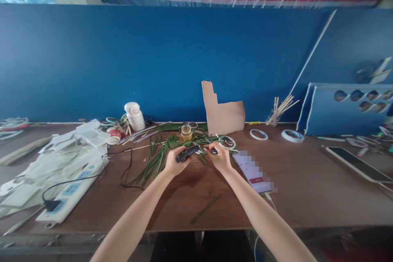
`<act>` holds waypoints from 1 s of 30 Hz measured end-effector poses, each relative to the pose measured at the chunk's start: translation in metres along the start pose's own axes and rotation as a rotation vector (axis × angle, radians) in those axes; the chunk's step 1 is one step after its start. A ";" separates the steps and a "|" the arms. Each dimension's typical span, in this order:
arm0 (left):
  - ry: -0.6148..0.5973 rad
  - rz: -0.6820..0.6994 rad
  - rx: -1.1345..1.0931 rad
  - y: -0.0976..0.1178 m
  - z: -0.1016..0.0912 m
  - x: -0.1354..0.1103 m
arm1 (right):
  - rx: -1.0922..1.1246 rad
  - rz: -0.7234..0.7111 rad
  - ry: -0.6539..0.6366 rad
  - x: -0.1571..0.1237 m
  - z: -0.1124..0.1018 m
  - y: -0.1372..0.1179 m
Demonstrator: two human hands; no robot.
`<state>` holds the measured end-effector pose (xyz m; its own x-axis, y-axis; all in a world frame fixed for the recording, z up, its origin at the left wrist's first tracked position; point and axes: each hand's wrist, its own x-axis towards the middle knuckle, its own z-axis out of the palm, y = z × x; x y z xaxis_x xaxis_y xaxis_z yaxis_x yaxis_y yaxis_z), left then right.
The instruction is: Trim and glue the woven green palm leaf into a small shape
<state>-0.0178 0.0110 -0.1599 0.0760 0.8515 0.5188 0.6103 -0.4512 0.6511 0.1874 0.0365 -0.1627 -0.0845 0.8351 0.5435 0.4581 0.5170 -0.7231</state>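
We note both hands at work over the dark brown wooden tabletop (123, 208), above the near edge of a loose heap of long, narrow green leaf strips (155, 157). The black, elongated, hard-looking tool (188, 153) lies across the left hand (173, 165), clamped between thumb and fingers, its far part reaching out past the grip toward the right hand. We cannot tell what kind of tool it is. The right hand (222, 158) is closed on a small dark item (214, 151), mostly hidden by the fingers; its shape we cannot make out.

Pose: both forearms come in from the lower edge of our view and slant inward, hands near each other but apart, fingers curled, fingertips facing across the gap.

Axis: the black tool runs obliquely, from the left palm up and rightward, its far end pointing at the gap between the hands and somewhat away from the body. The dark item's long axis we cannot read.

Around them: just beyond the left hand, a small clear round jar with amber contents (186, 133); behind the right hand, a thin white ring (235, 144); beside the right wrist, a flat phone with a lilac screen (245, 167).
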 end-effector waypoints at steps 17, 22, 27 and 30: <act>-0.001 -0.022 -0.010 0.003 -0.001 0.000 | -0.014 -0.032 0.004 -0.001 0.000 0.000; -0.009 -0.048 -0.012 0.004 -0.001 0.000 | -0.055 -0.064 0.002 -0.001 0.001 0.000; -0.004 -0.038 -0.023 0.003 -0.001 0.000 | -0.099 -0.125 0.002 -0.001 0.001 0.001; -0.007 -0.028 -0.028 0.002 -0.002 0.000 | -0.102 -0.176 0.008 -0.001 0.001 0.001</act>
<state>-0.0179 0.0095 -0.1579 0.0643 0.8657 0.4963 0.5900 -0.4341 0.6808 0.1873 0.0361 -0.1638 -0.1647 0.7320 0.6611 0.5239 0.6328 -0.5701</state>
